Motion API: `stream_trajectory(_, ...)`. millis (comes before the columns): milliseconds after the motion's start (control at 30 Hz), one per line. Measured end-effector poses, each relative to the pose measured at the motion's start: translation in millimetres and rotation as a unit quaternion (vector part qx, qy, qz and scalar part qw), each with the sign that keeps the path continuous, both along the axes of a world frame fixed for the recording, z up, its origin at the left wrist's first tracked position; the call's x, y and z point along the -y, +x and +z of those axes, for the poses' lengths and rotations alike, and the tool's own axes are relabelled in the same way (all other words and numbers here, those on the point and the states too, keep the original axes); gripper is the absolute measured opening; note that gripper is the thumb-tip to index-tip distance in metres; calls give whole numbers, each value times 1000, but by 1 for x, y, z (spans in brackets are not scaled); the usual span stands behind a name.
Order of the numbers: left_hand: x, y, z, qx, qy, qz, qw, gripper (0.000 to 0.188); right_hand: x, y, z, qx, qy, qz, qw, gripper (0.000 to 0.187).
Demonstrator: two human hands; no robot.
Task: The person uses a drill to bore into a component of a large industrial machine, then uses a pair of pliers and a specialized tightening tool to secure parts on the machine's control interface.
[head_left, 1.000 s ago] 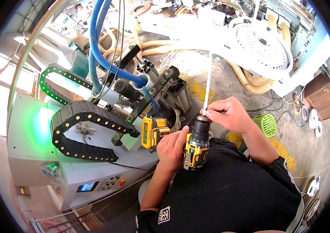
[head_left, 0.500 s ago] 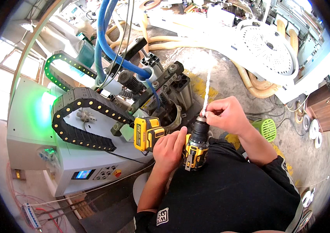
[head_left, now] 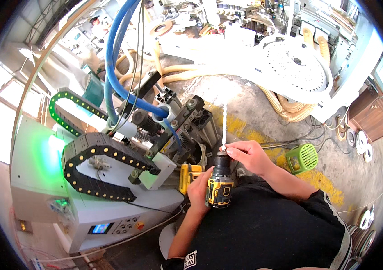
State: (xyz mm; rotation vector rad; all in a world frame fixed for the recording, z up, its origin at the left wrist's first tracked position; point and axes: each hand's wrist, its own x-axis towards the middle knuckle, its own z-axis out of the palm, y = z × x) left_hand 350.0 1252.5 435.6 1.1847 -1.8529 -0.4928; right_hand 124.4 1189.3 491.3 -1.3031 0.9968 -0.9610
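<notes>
A yellow-and-black cordless drill (head_left: pixel 220 193) is in front of my chest, its chuck pointing away from me. My left hand (head_left: pixel 197 192) is wrapped around its handle, with the yellow battery pack (head_left: pixel 185 178) sticking out to the left. From the chuck a long, slim drill bit (head_left: pixel 225 123) extends straight ahead, whitened by glare. Thumb and fingers of my right hand (head_left: pixel 251 155) pinch the base of the bit, just ahead of the chuck. The fingertips partly hide that spot.
Left of me stands a grey machine (head_left: pixel 128 220) with a control screen and black cable chains (head_left: pixel 97 144). Blue hoses (head_left: pixel 124 90) rise beside it. A green plastic basket (head_left: pixel 303 158) is on the floor to the right. Beige ducts (head_left: pixel 286 105) and a white machine (head_left: pixel 232 49) lie beyond.
The view has shifted. The drill has turned, so its battery shows less beside my left hand. My right hand stays at the bit's base, its fingers more extended.
</notes>
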Motion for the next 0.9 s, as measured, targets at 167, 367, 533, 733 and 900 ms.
stream_trajectory(167,11,-22,-43,-123,167,-35,978,43,3,-27,-34,-25,24,-6,999,34)
stream_trajectory(367,64,-69,-35,-123,192,-22,973,38,33,-79,-55,-202,-116,121,965,82)
stream_trajectory(533,131,-129,-50,-165,315,-85,931,70,88,-114,-74,-227,-107,161,955,95)
stream_trajectory(733,223,-223,-42,-232,329,-211,891,84,168,-192,-127,-62,26,175,982,87)
stream_trajectory(900,283,-264,-28,-155,329,-227,903,84,212,-209,-134,47,28,43,998,71)
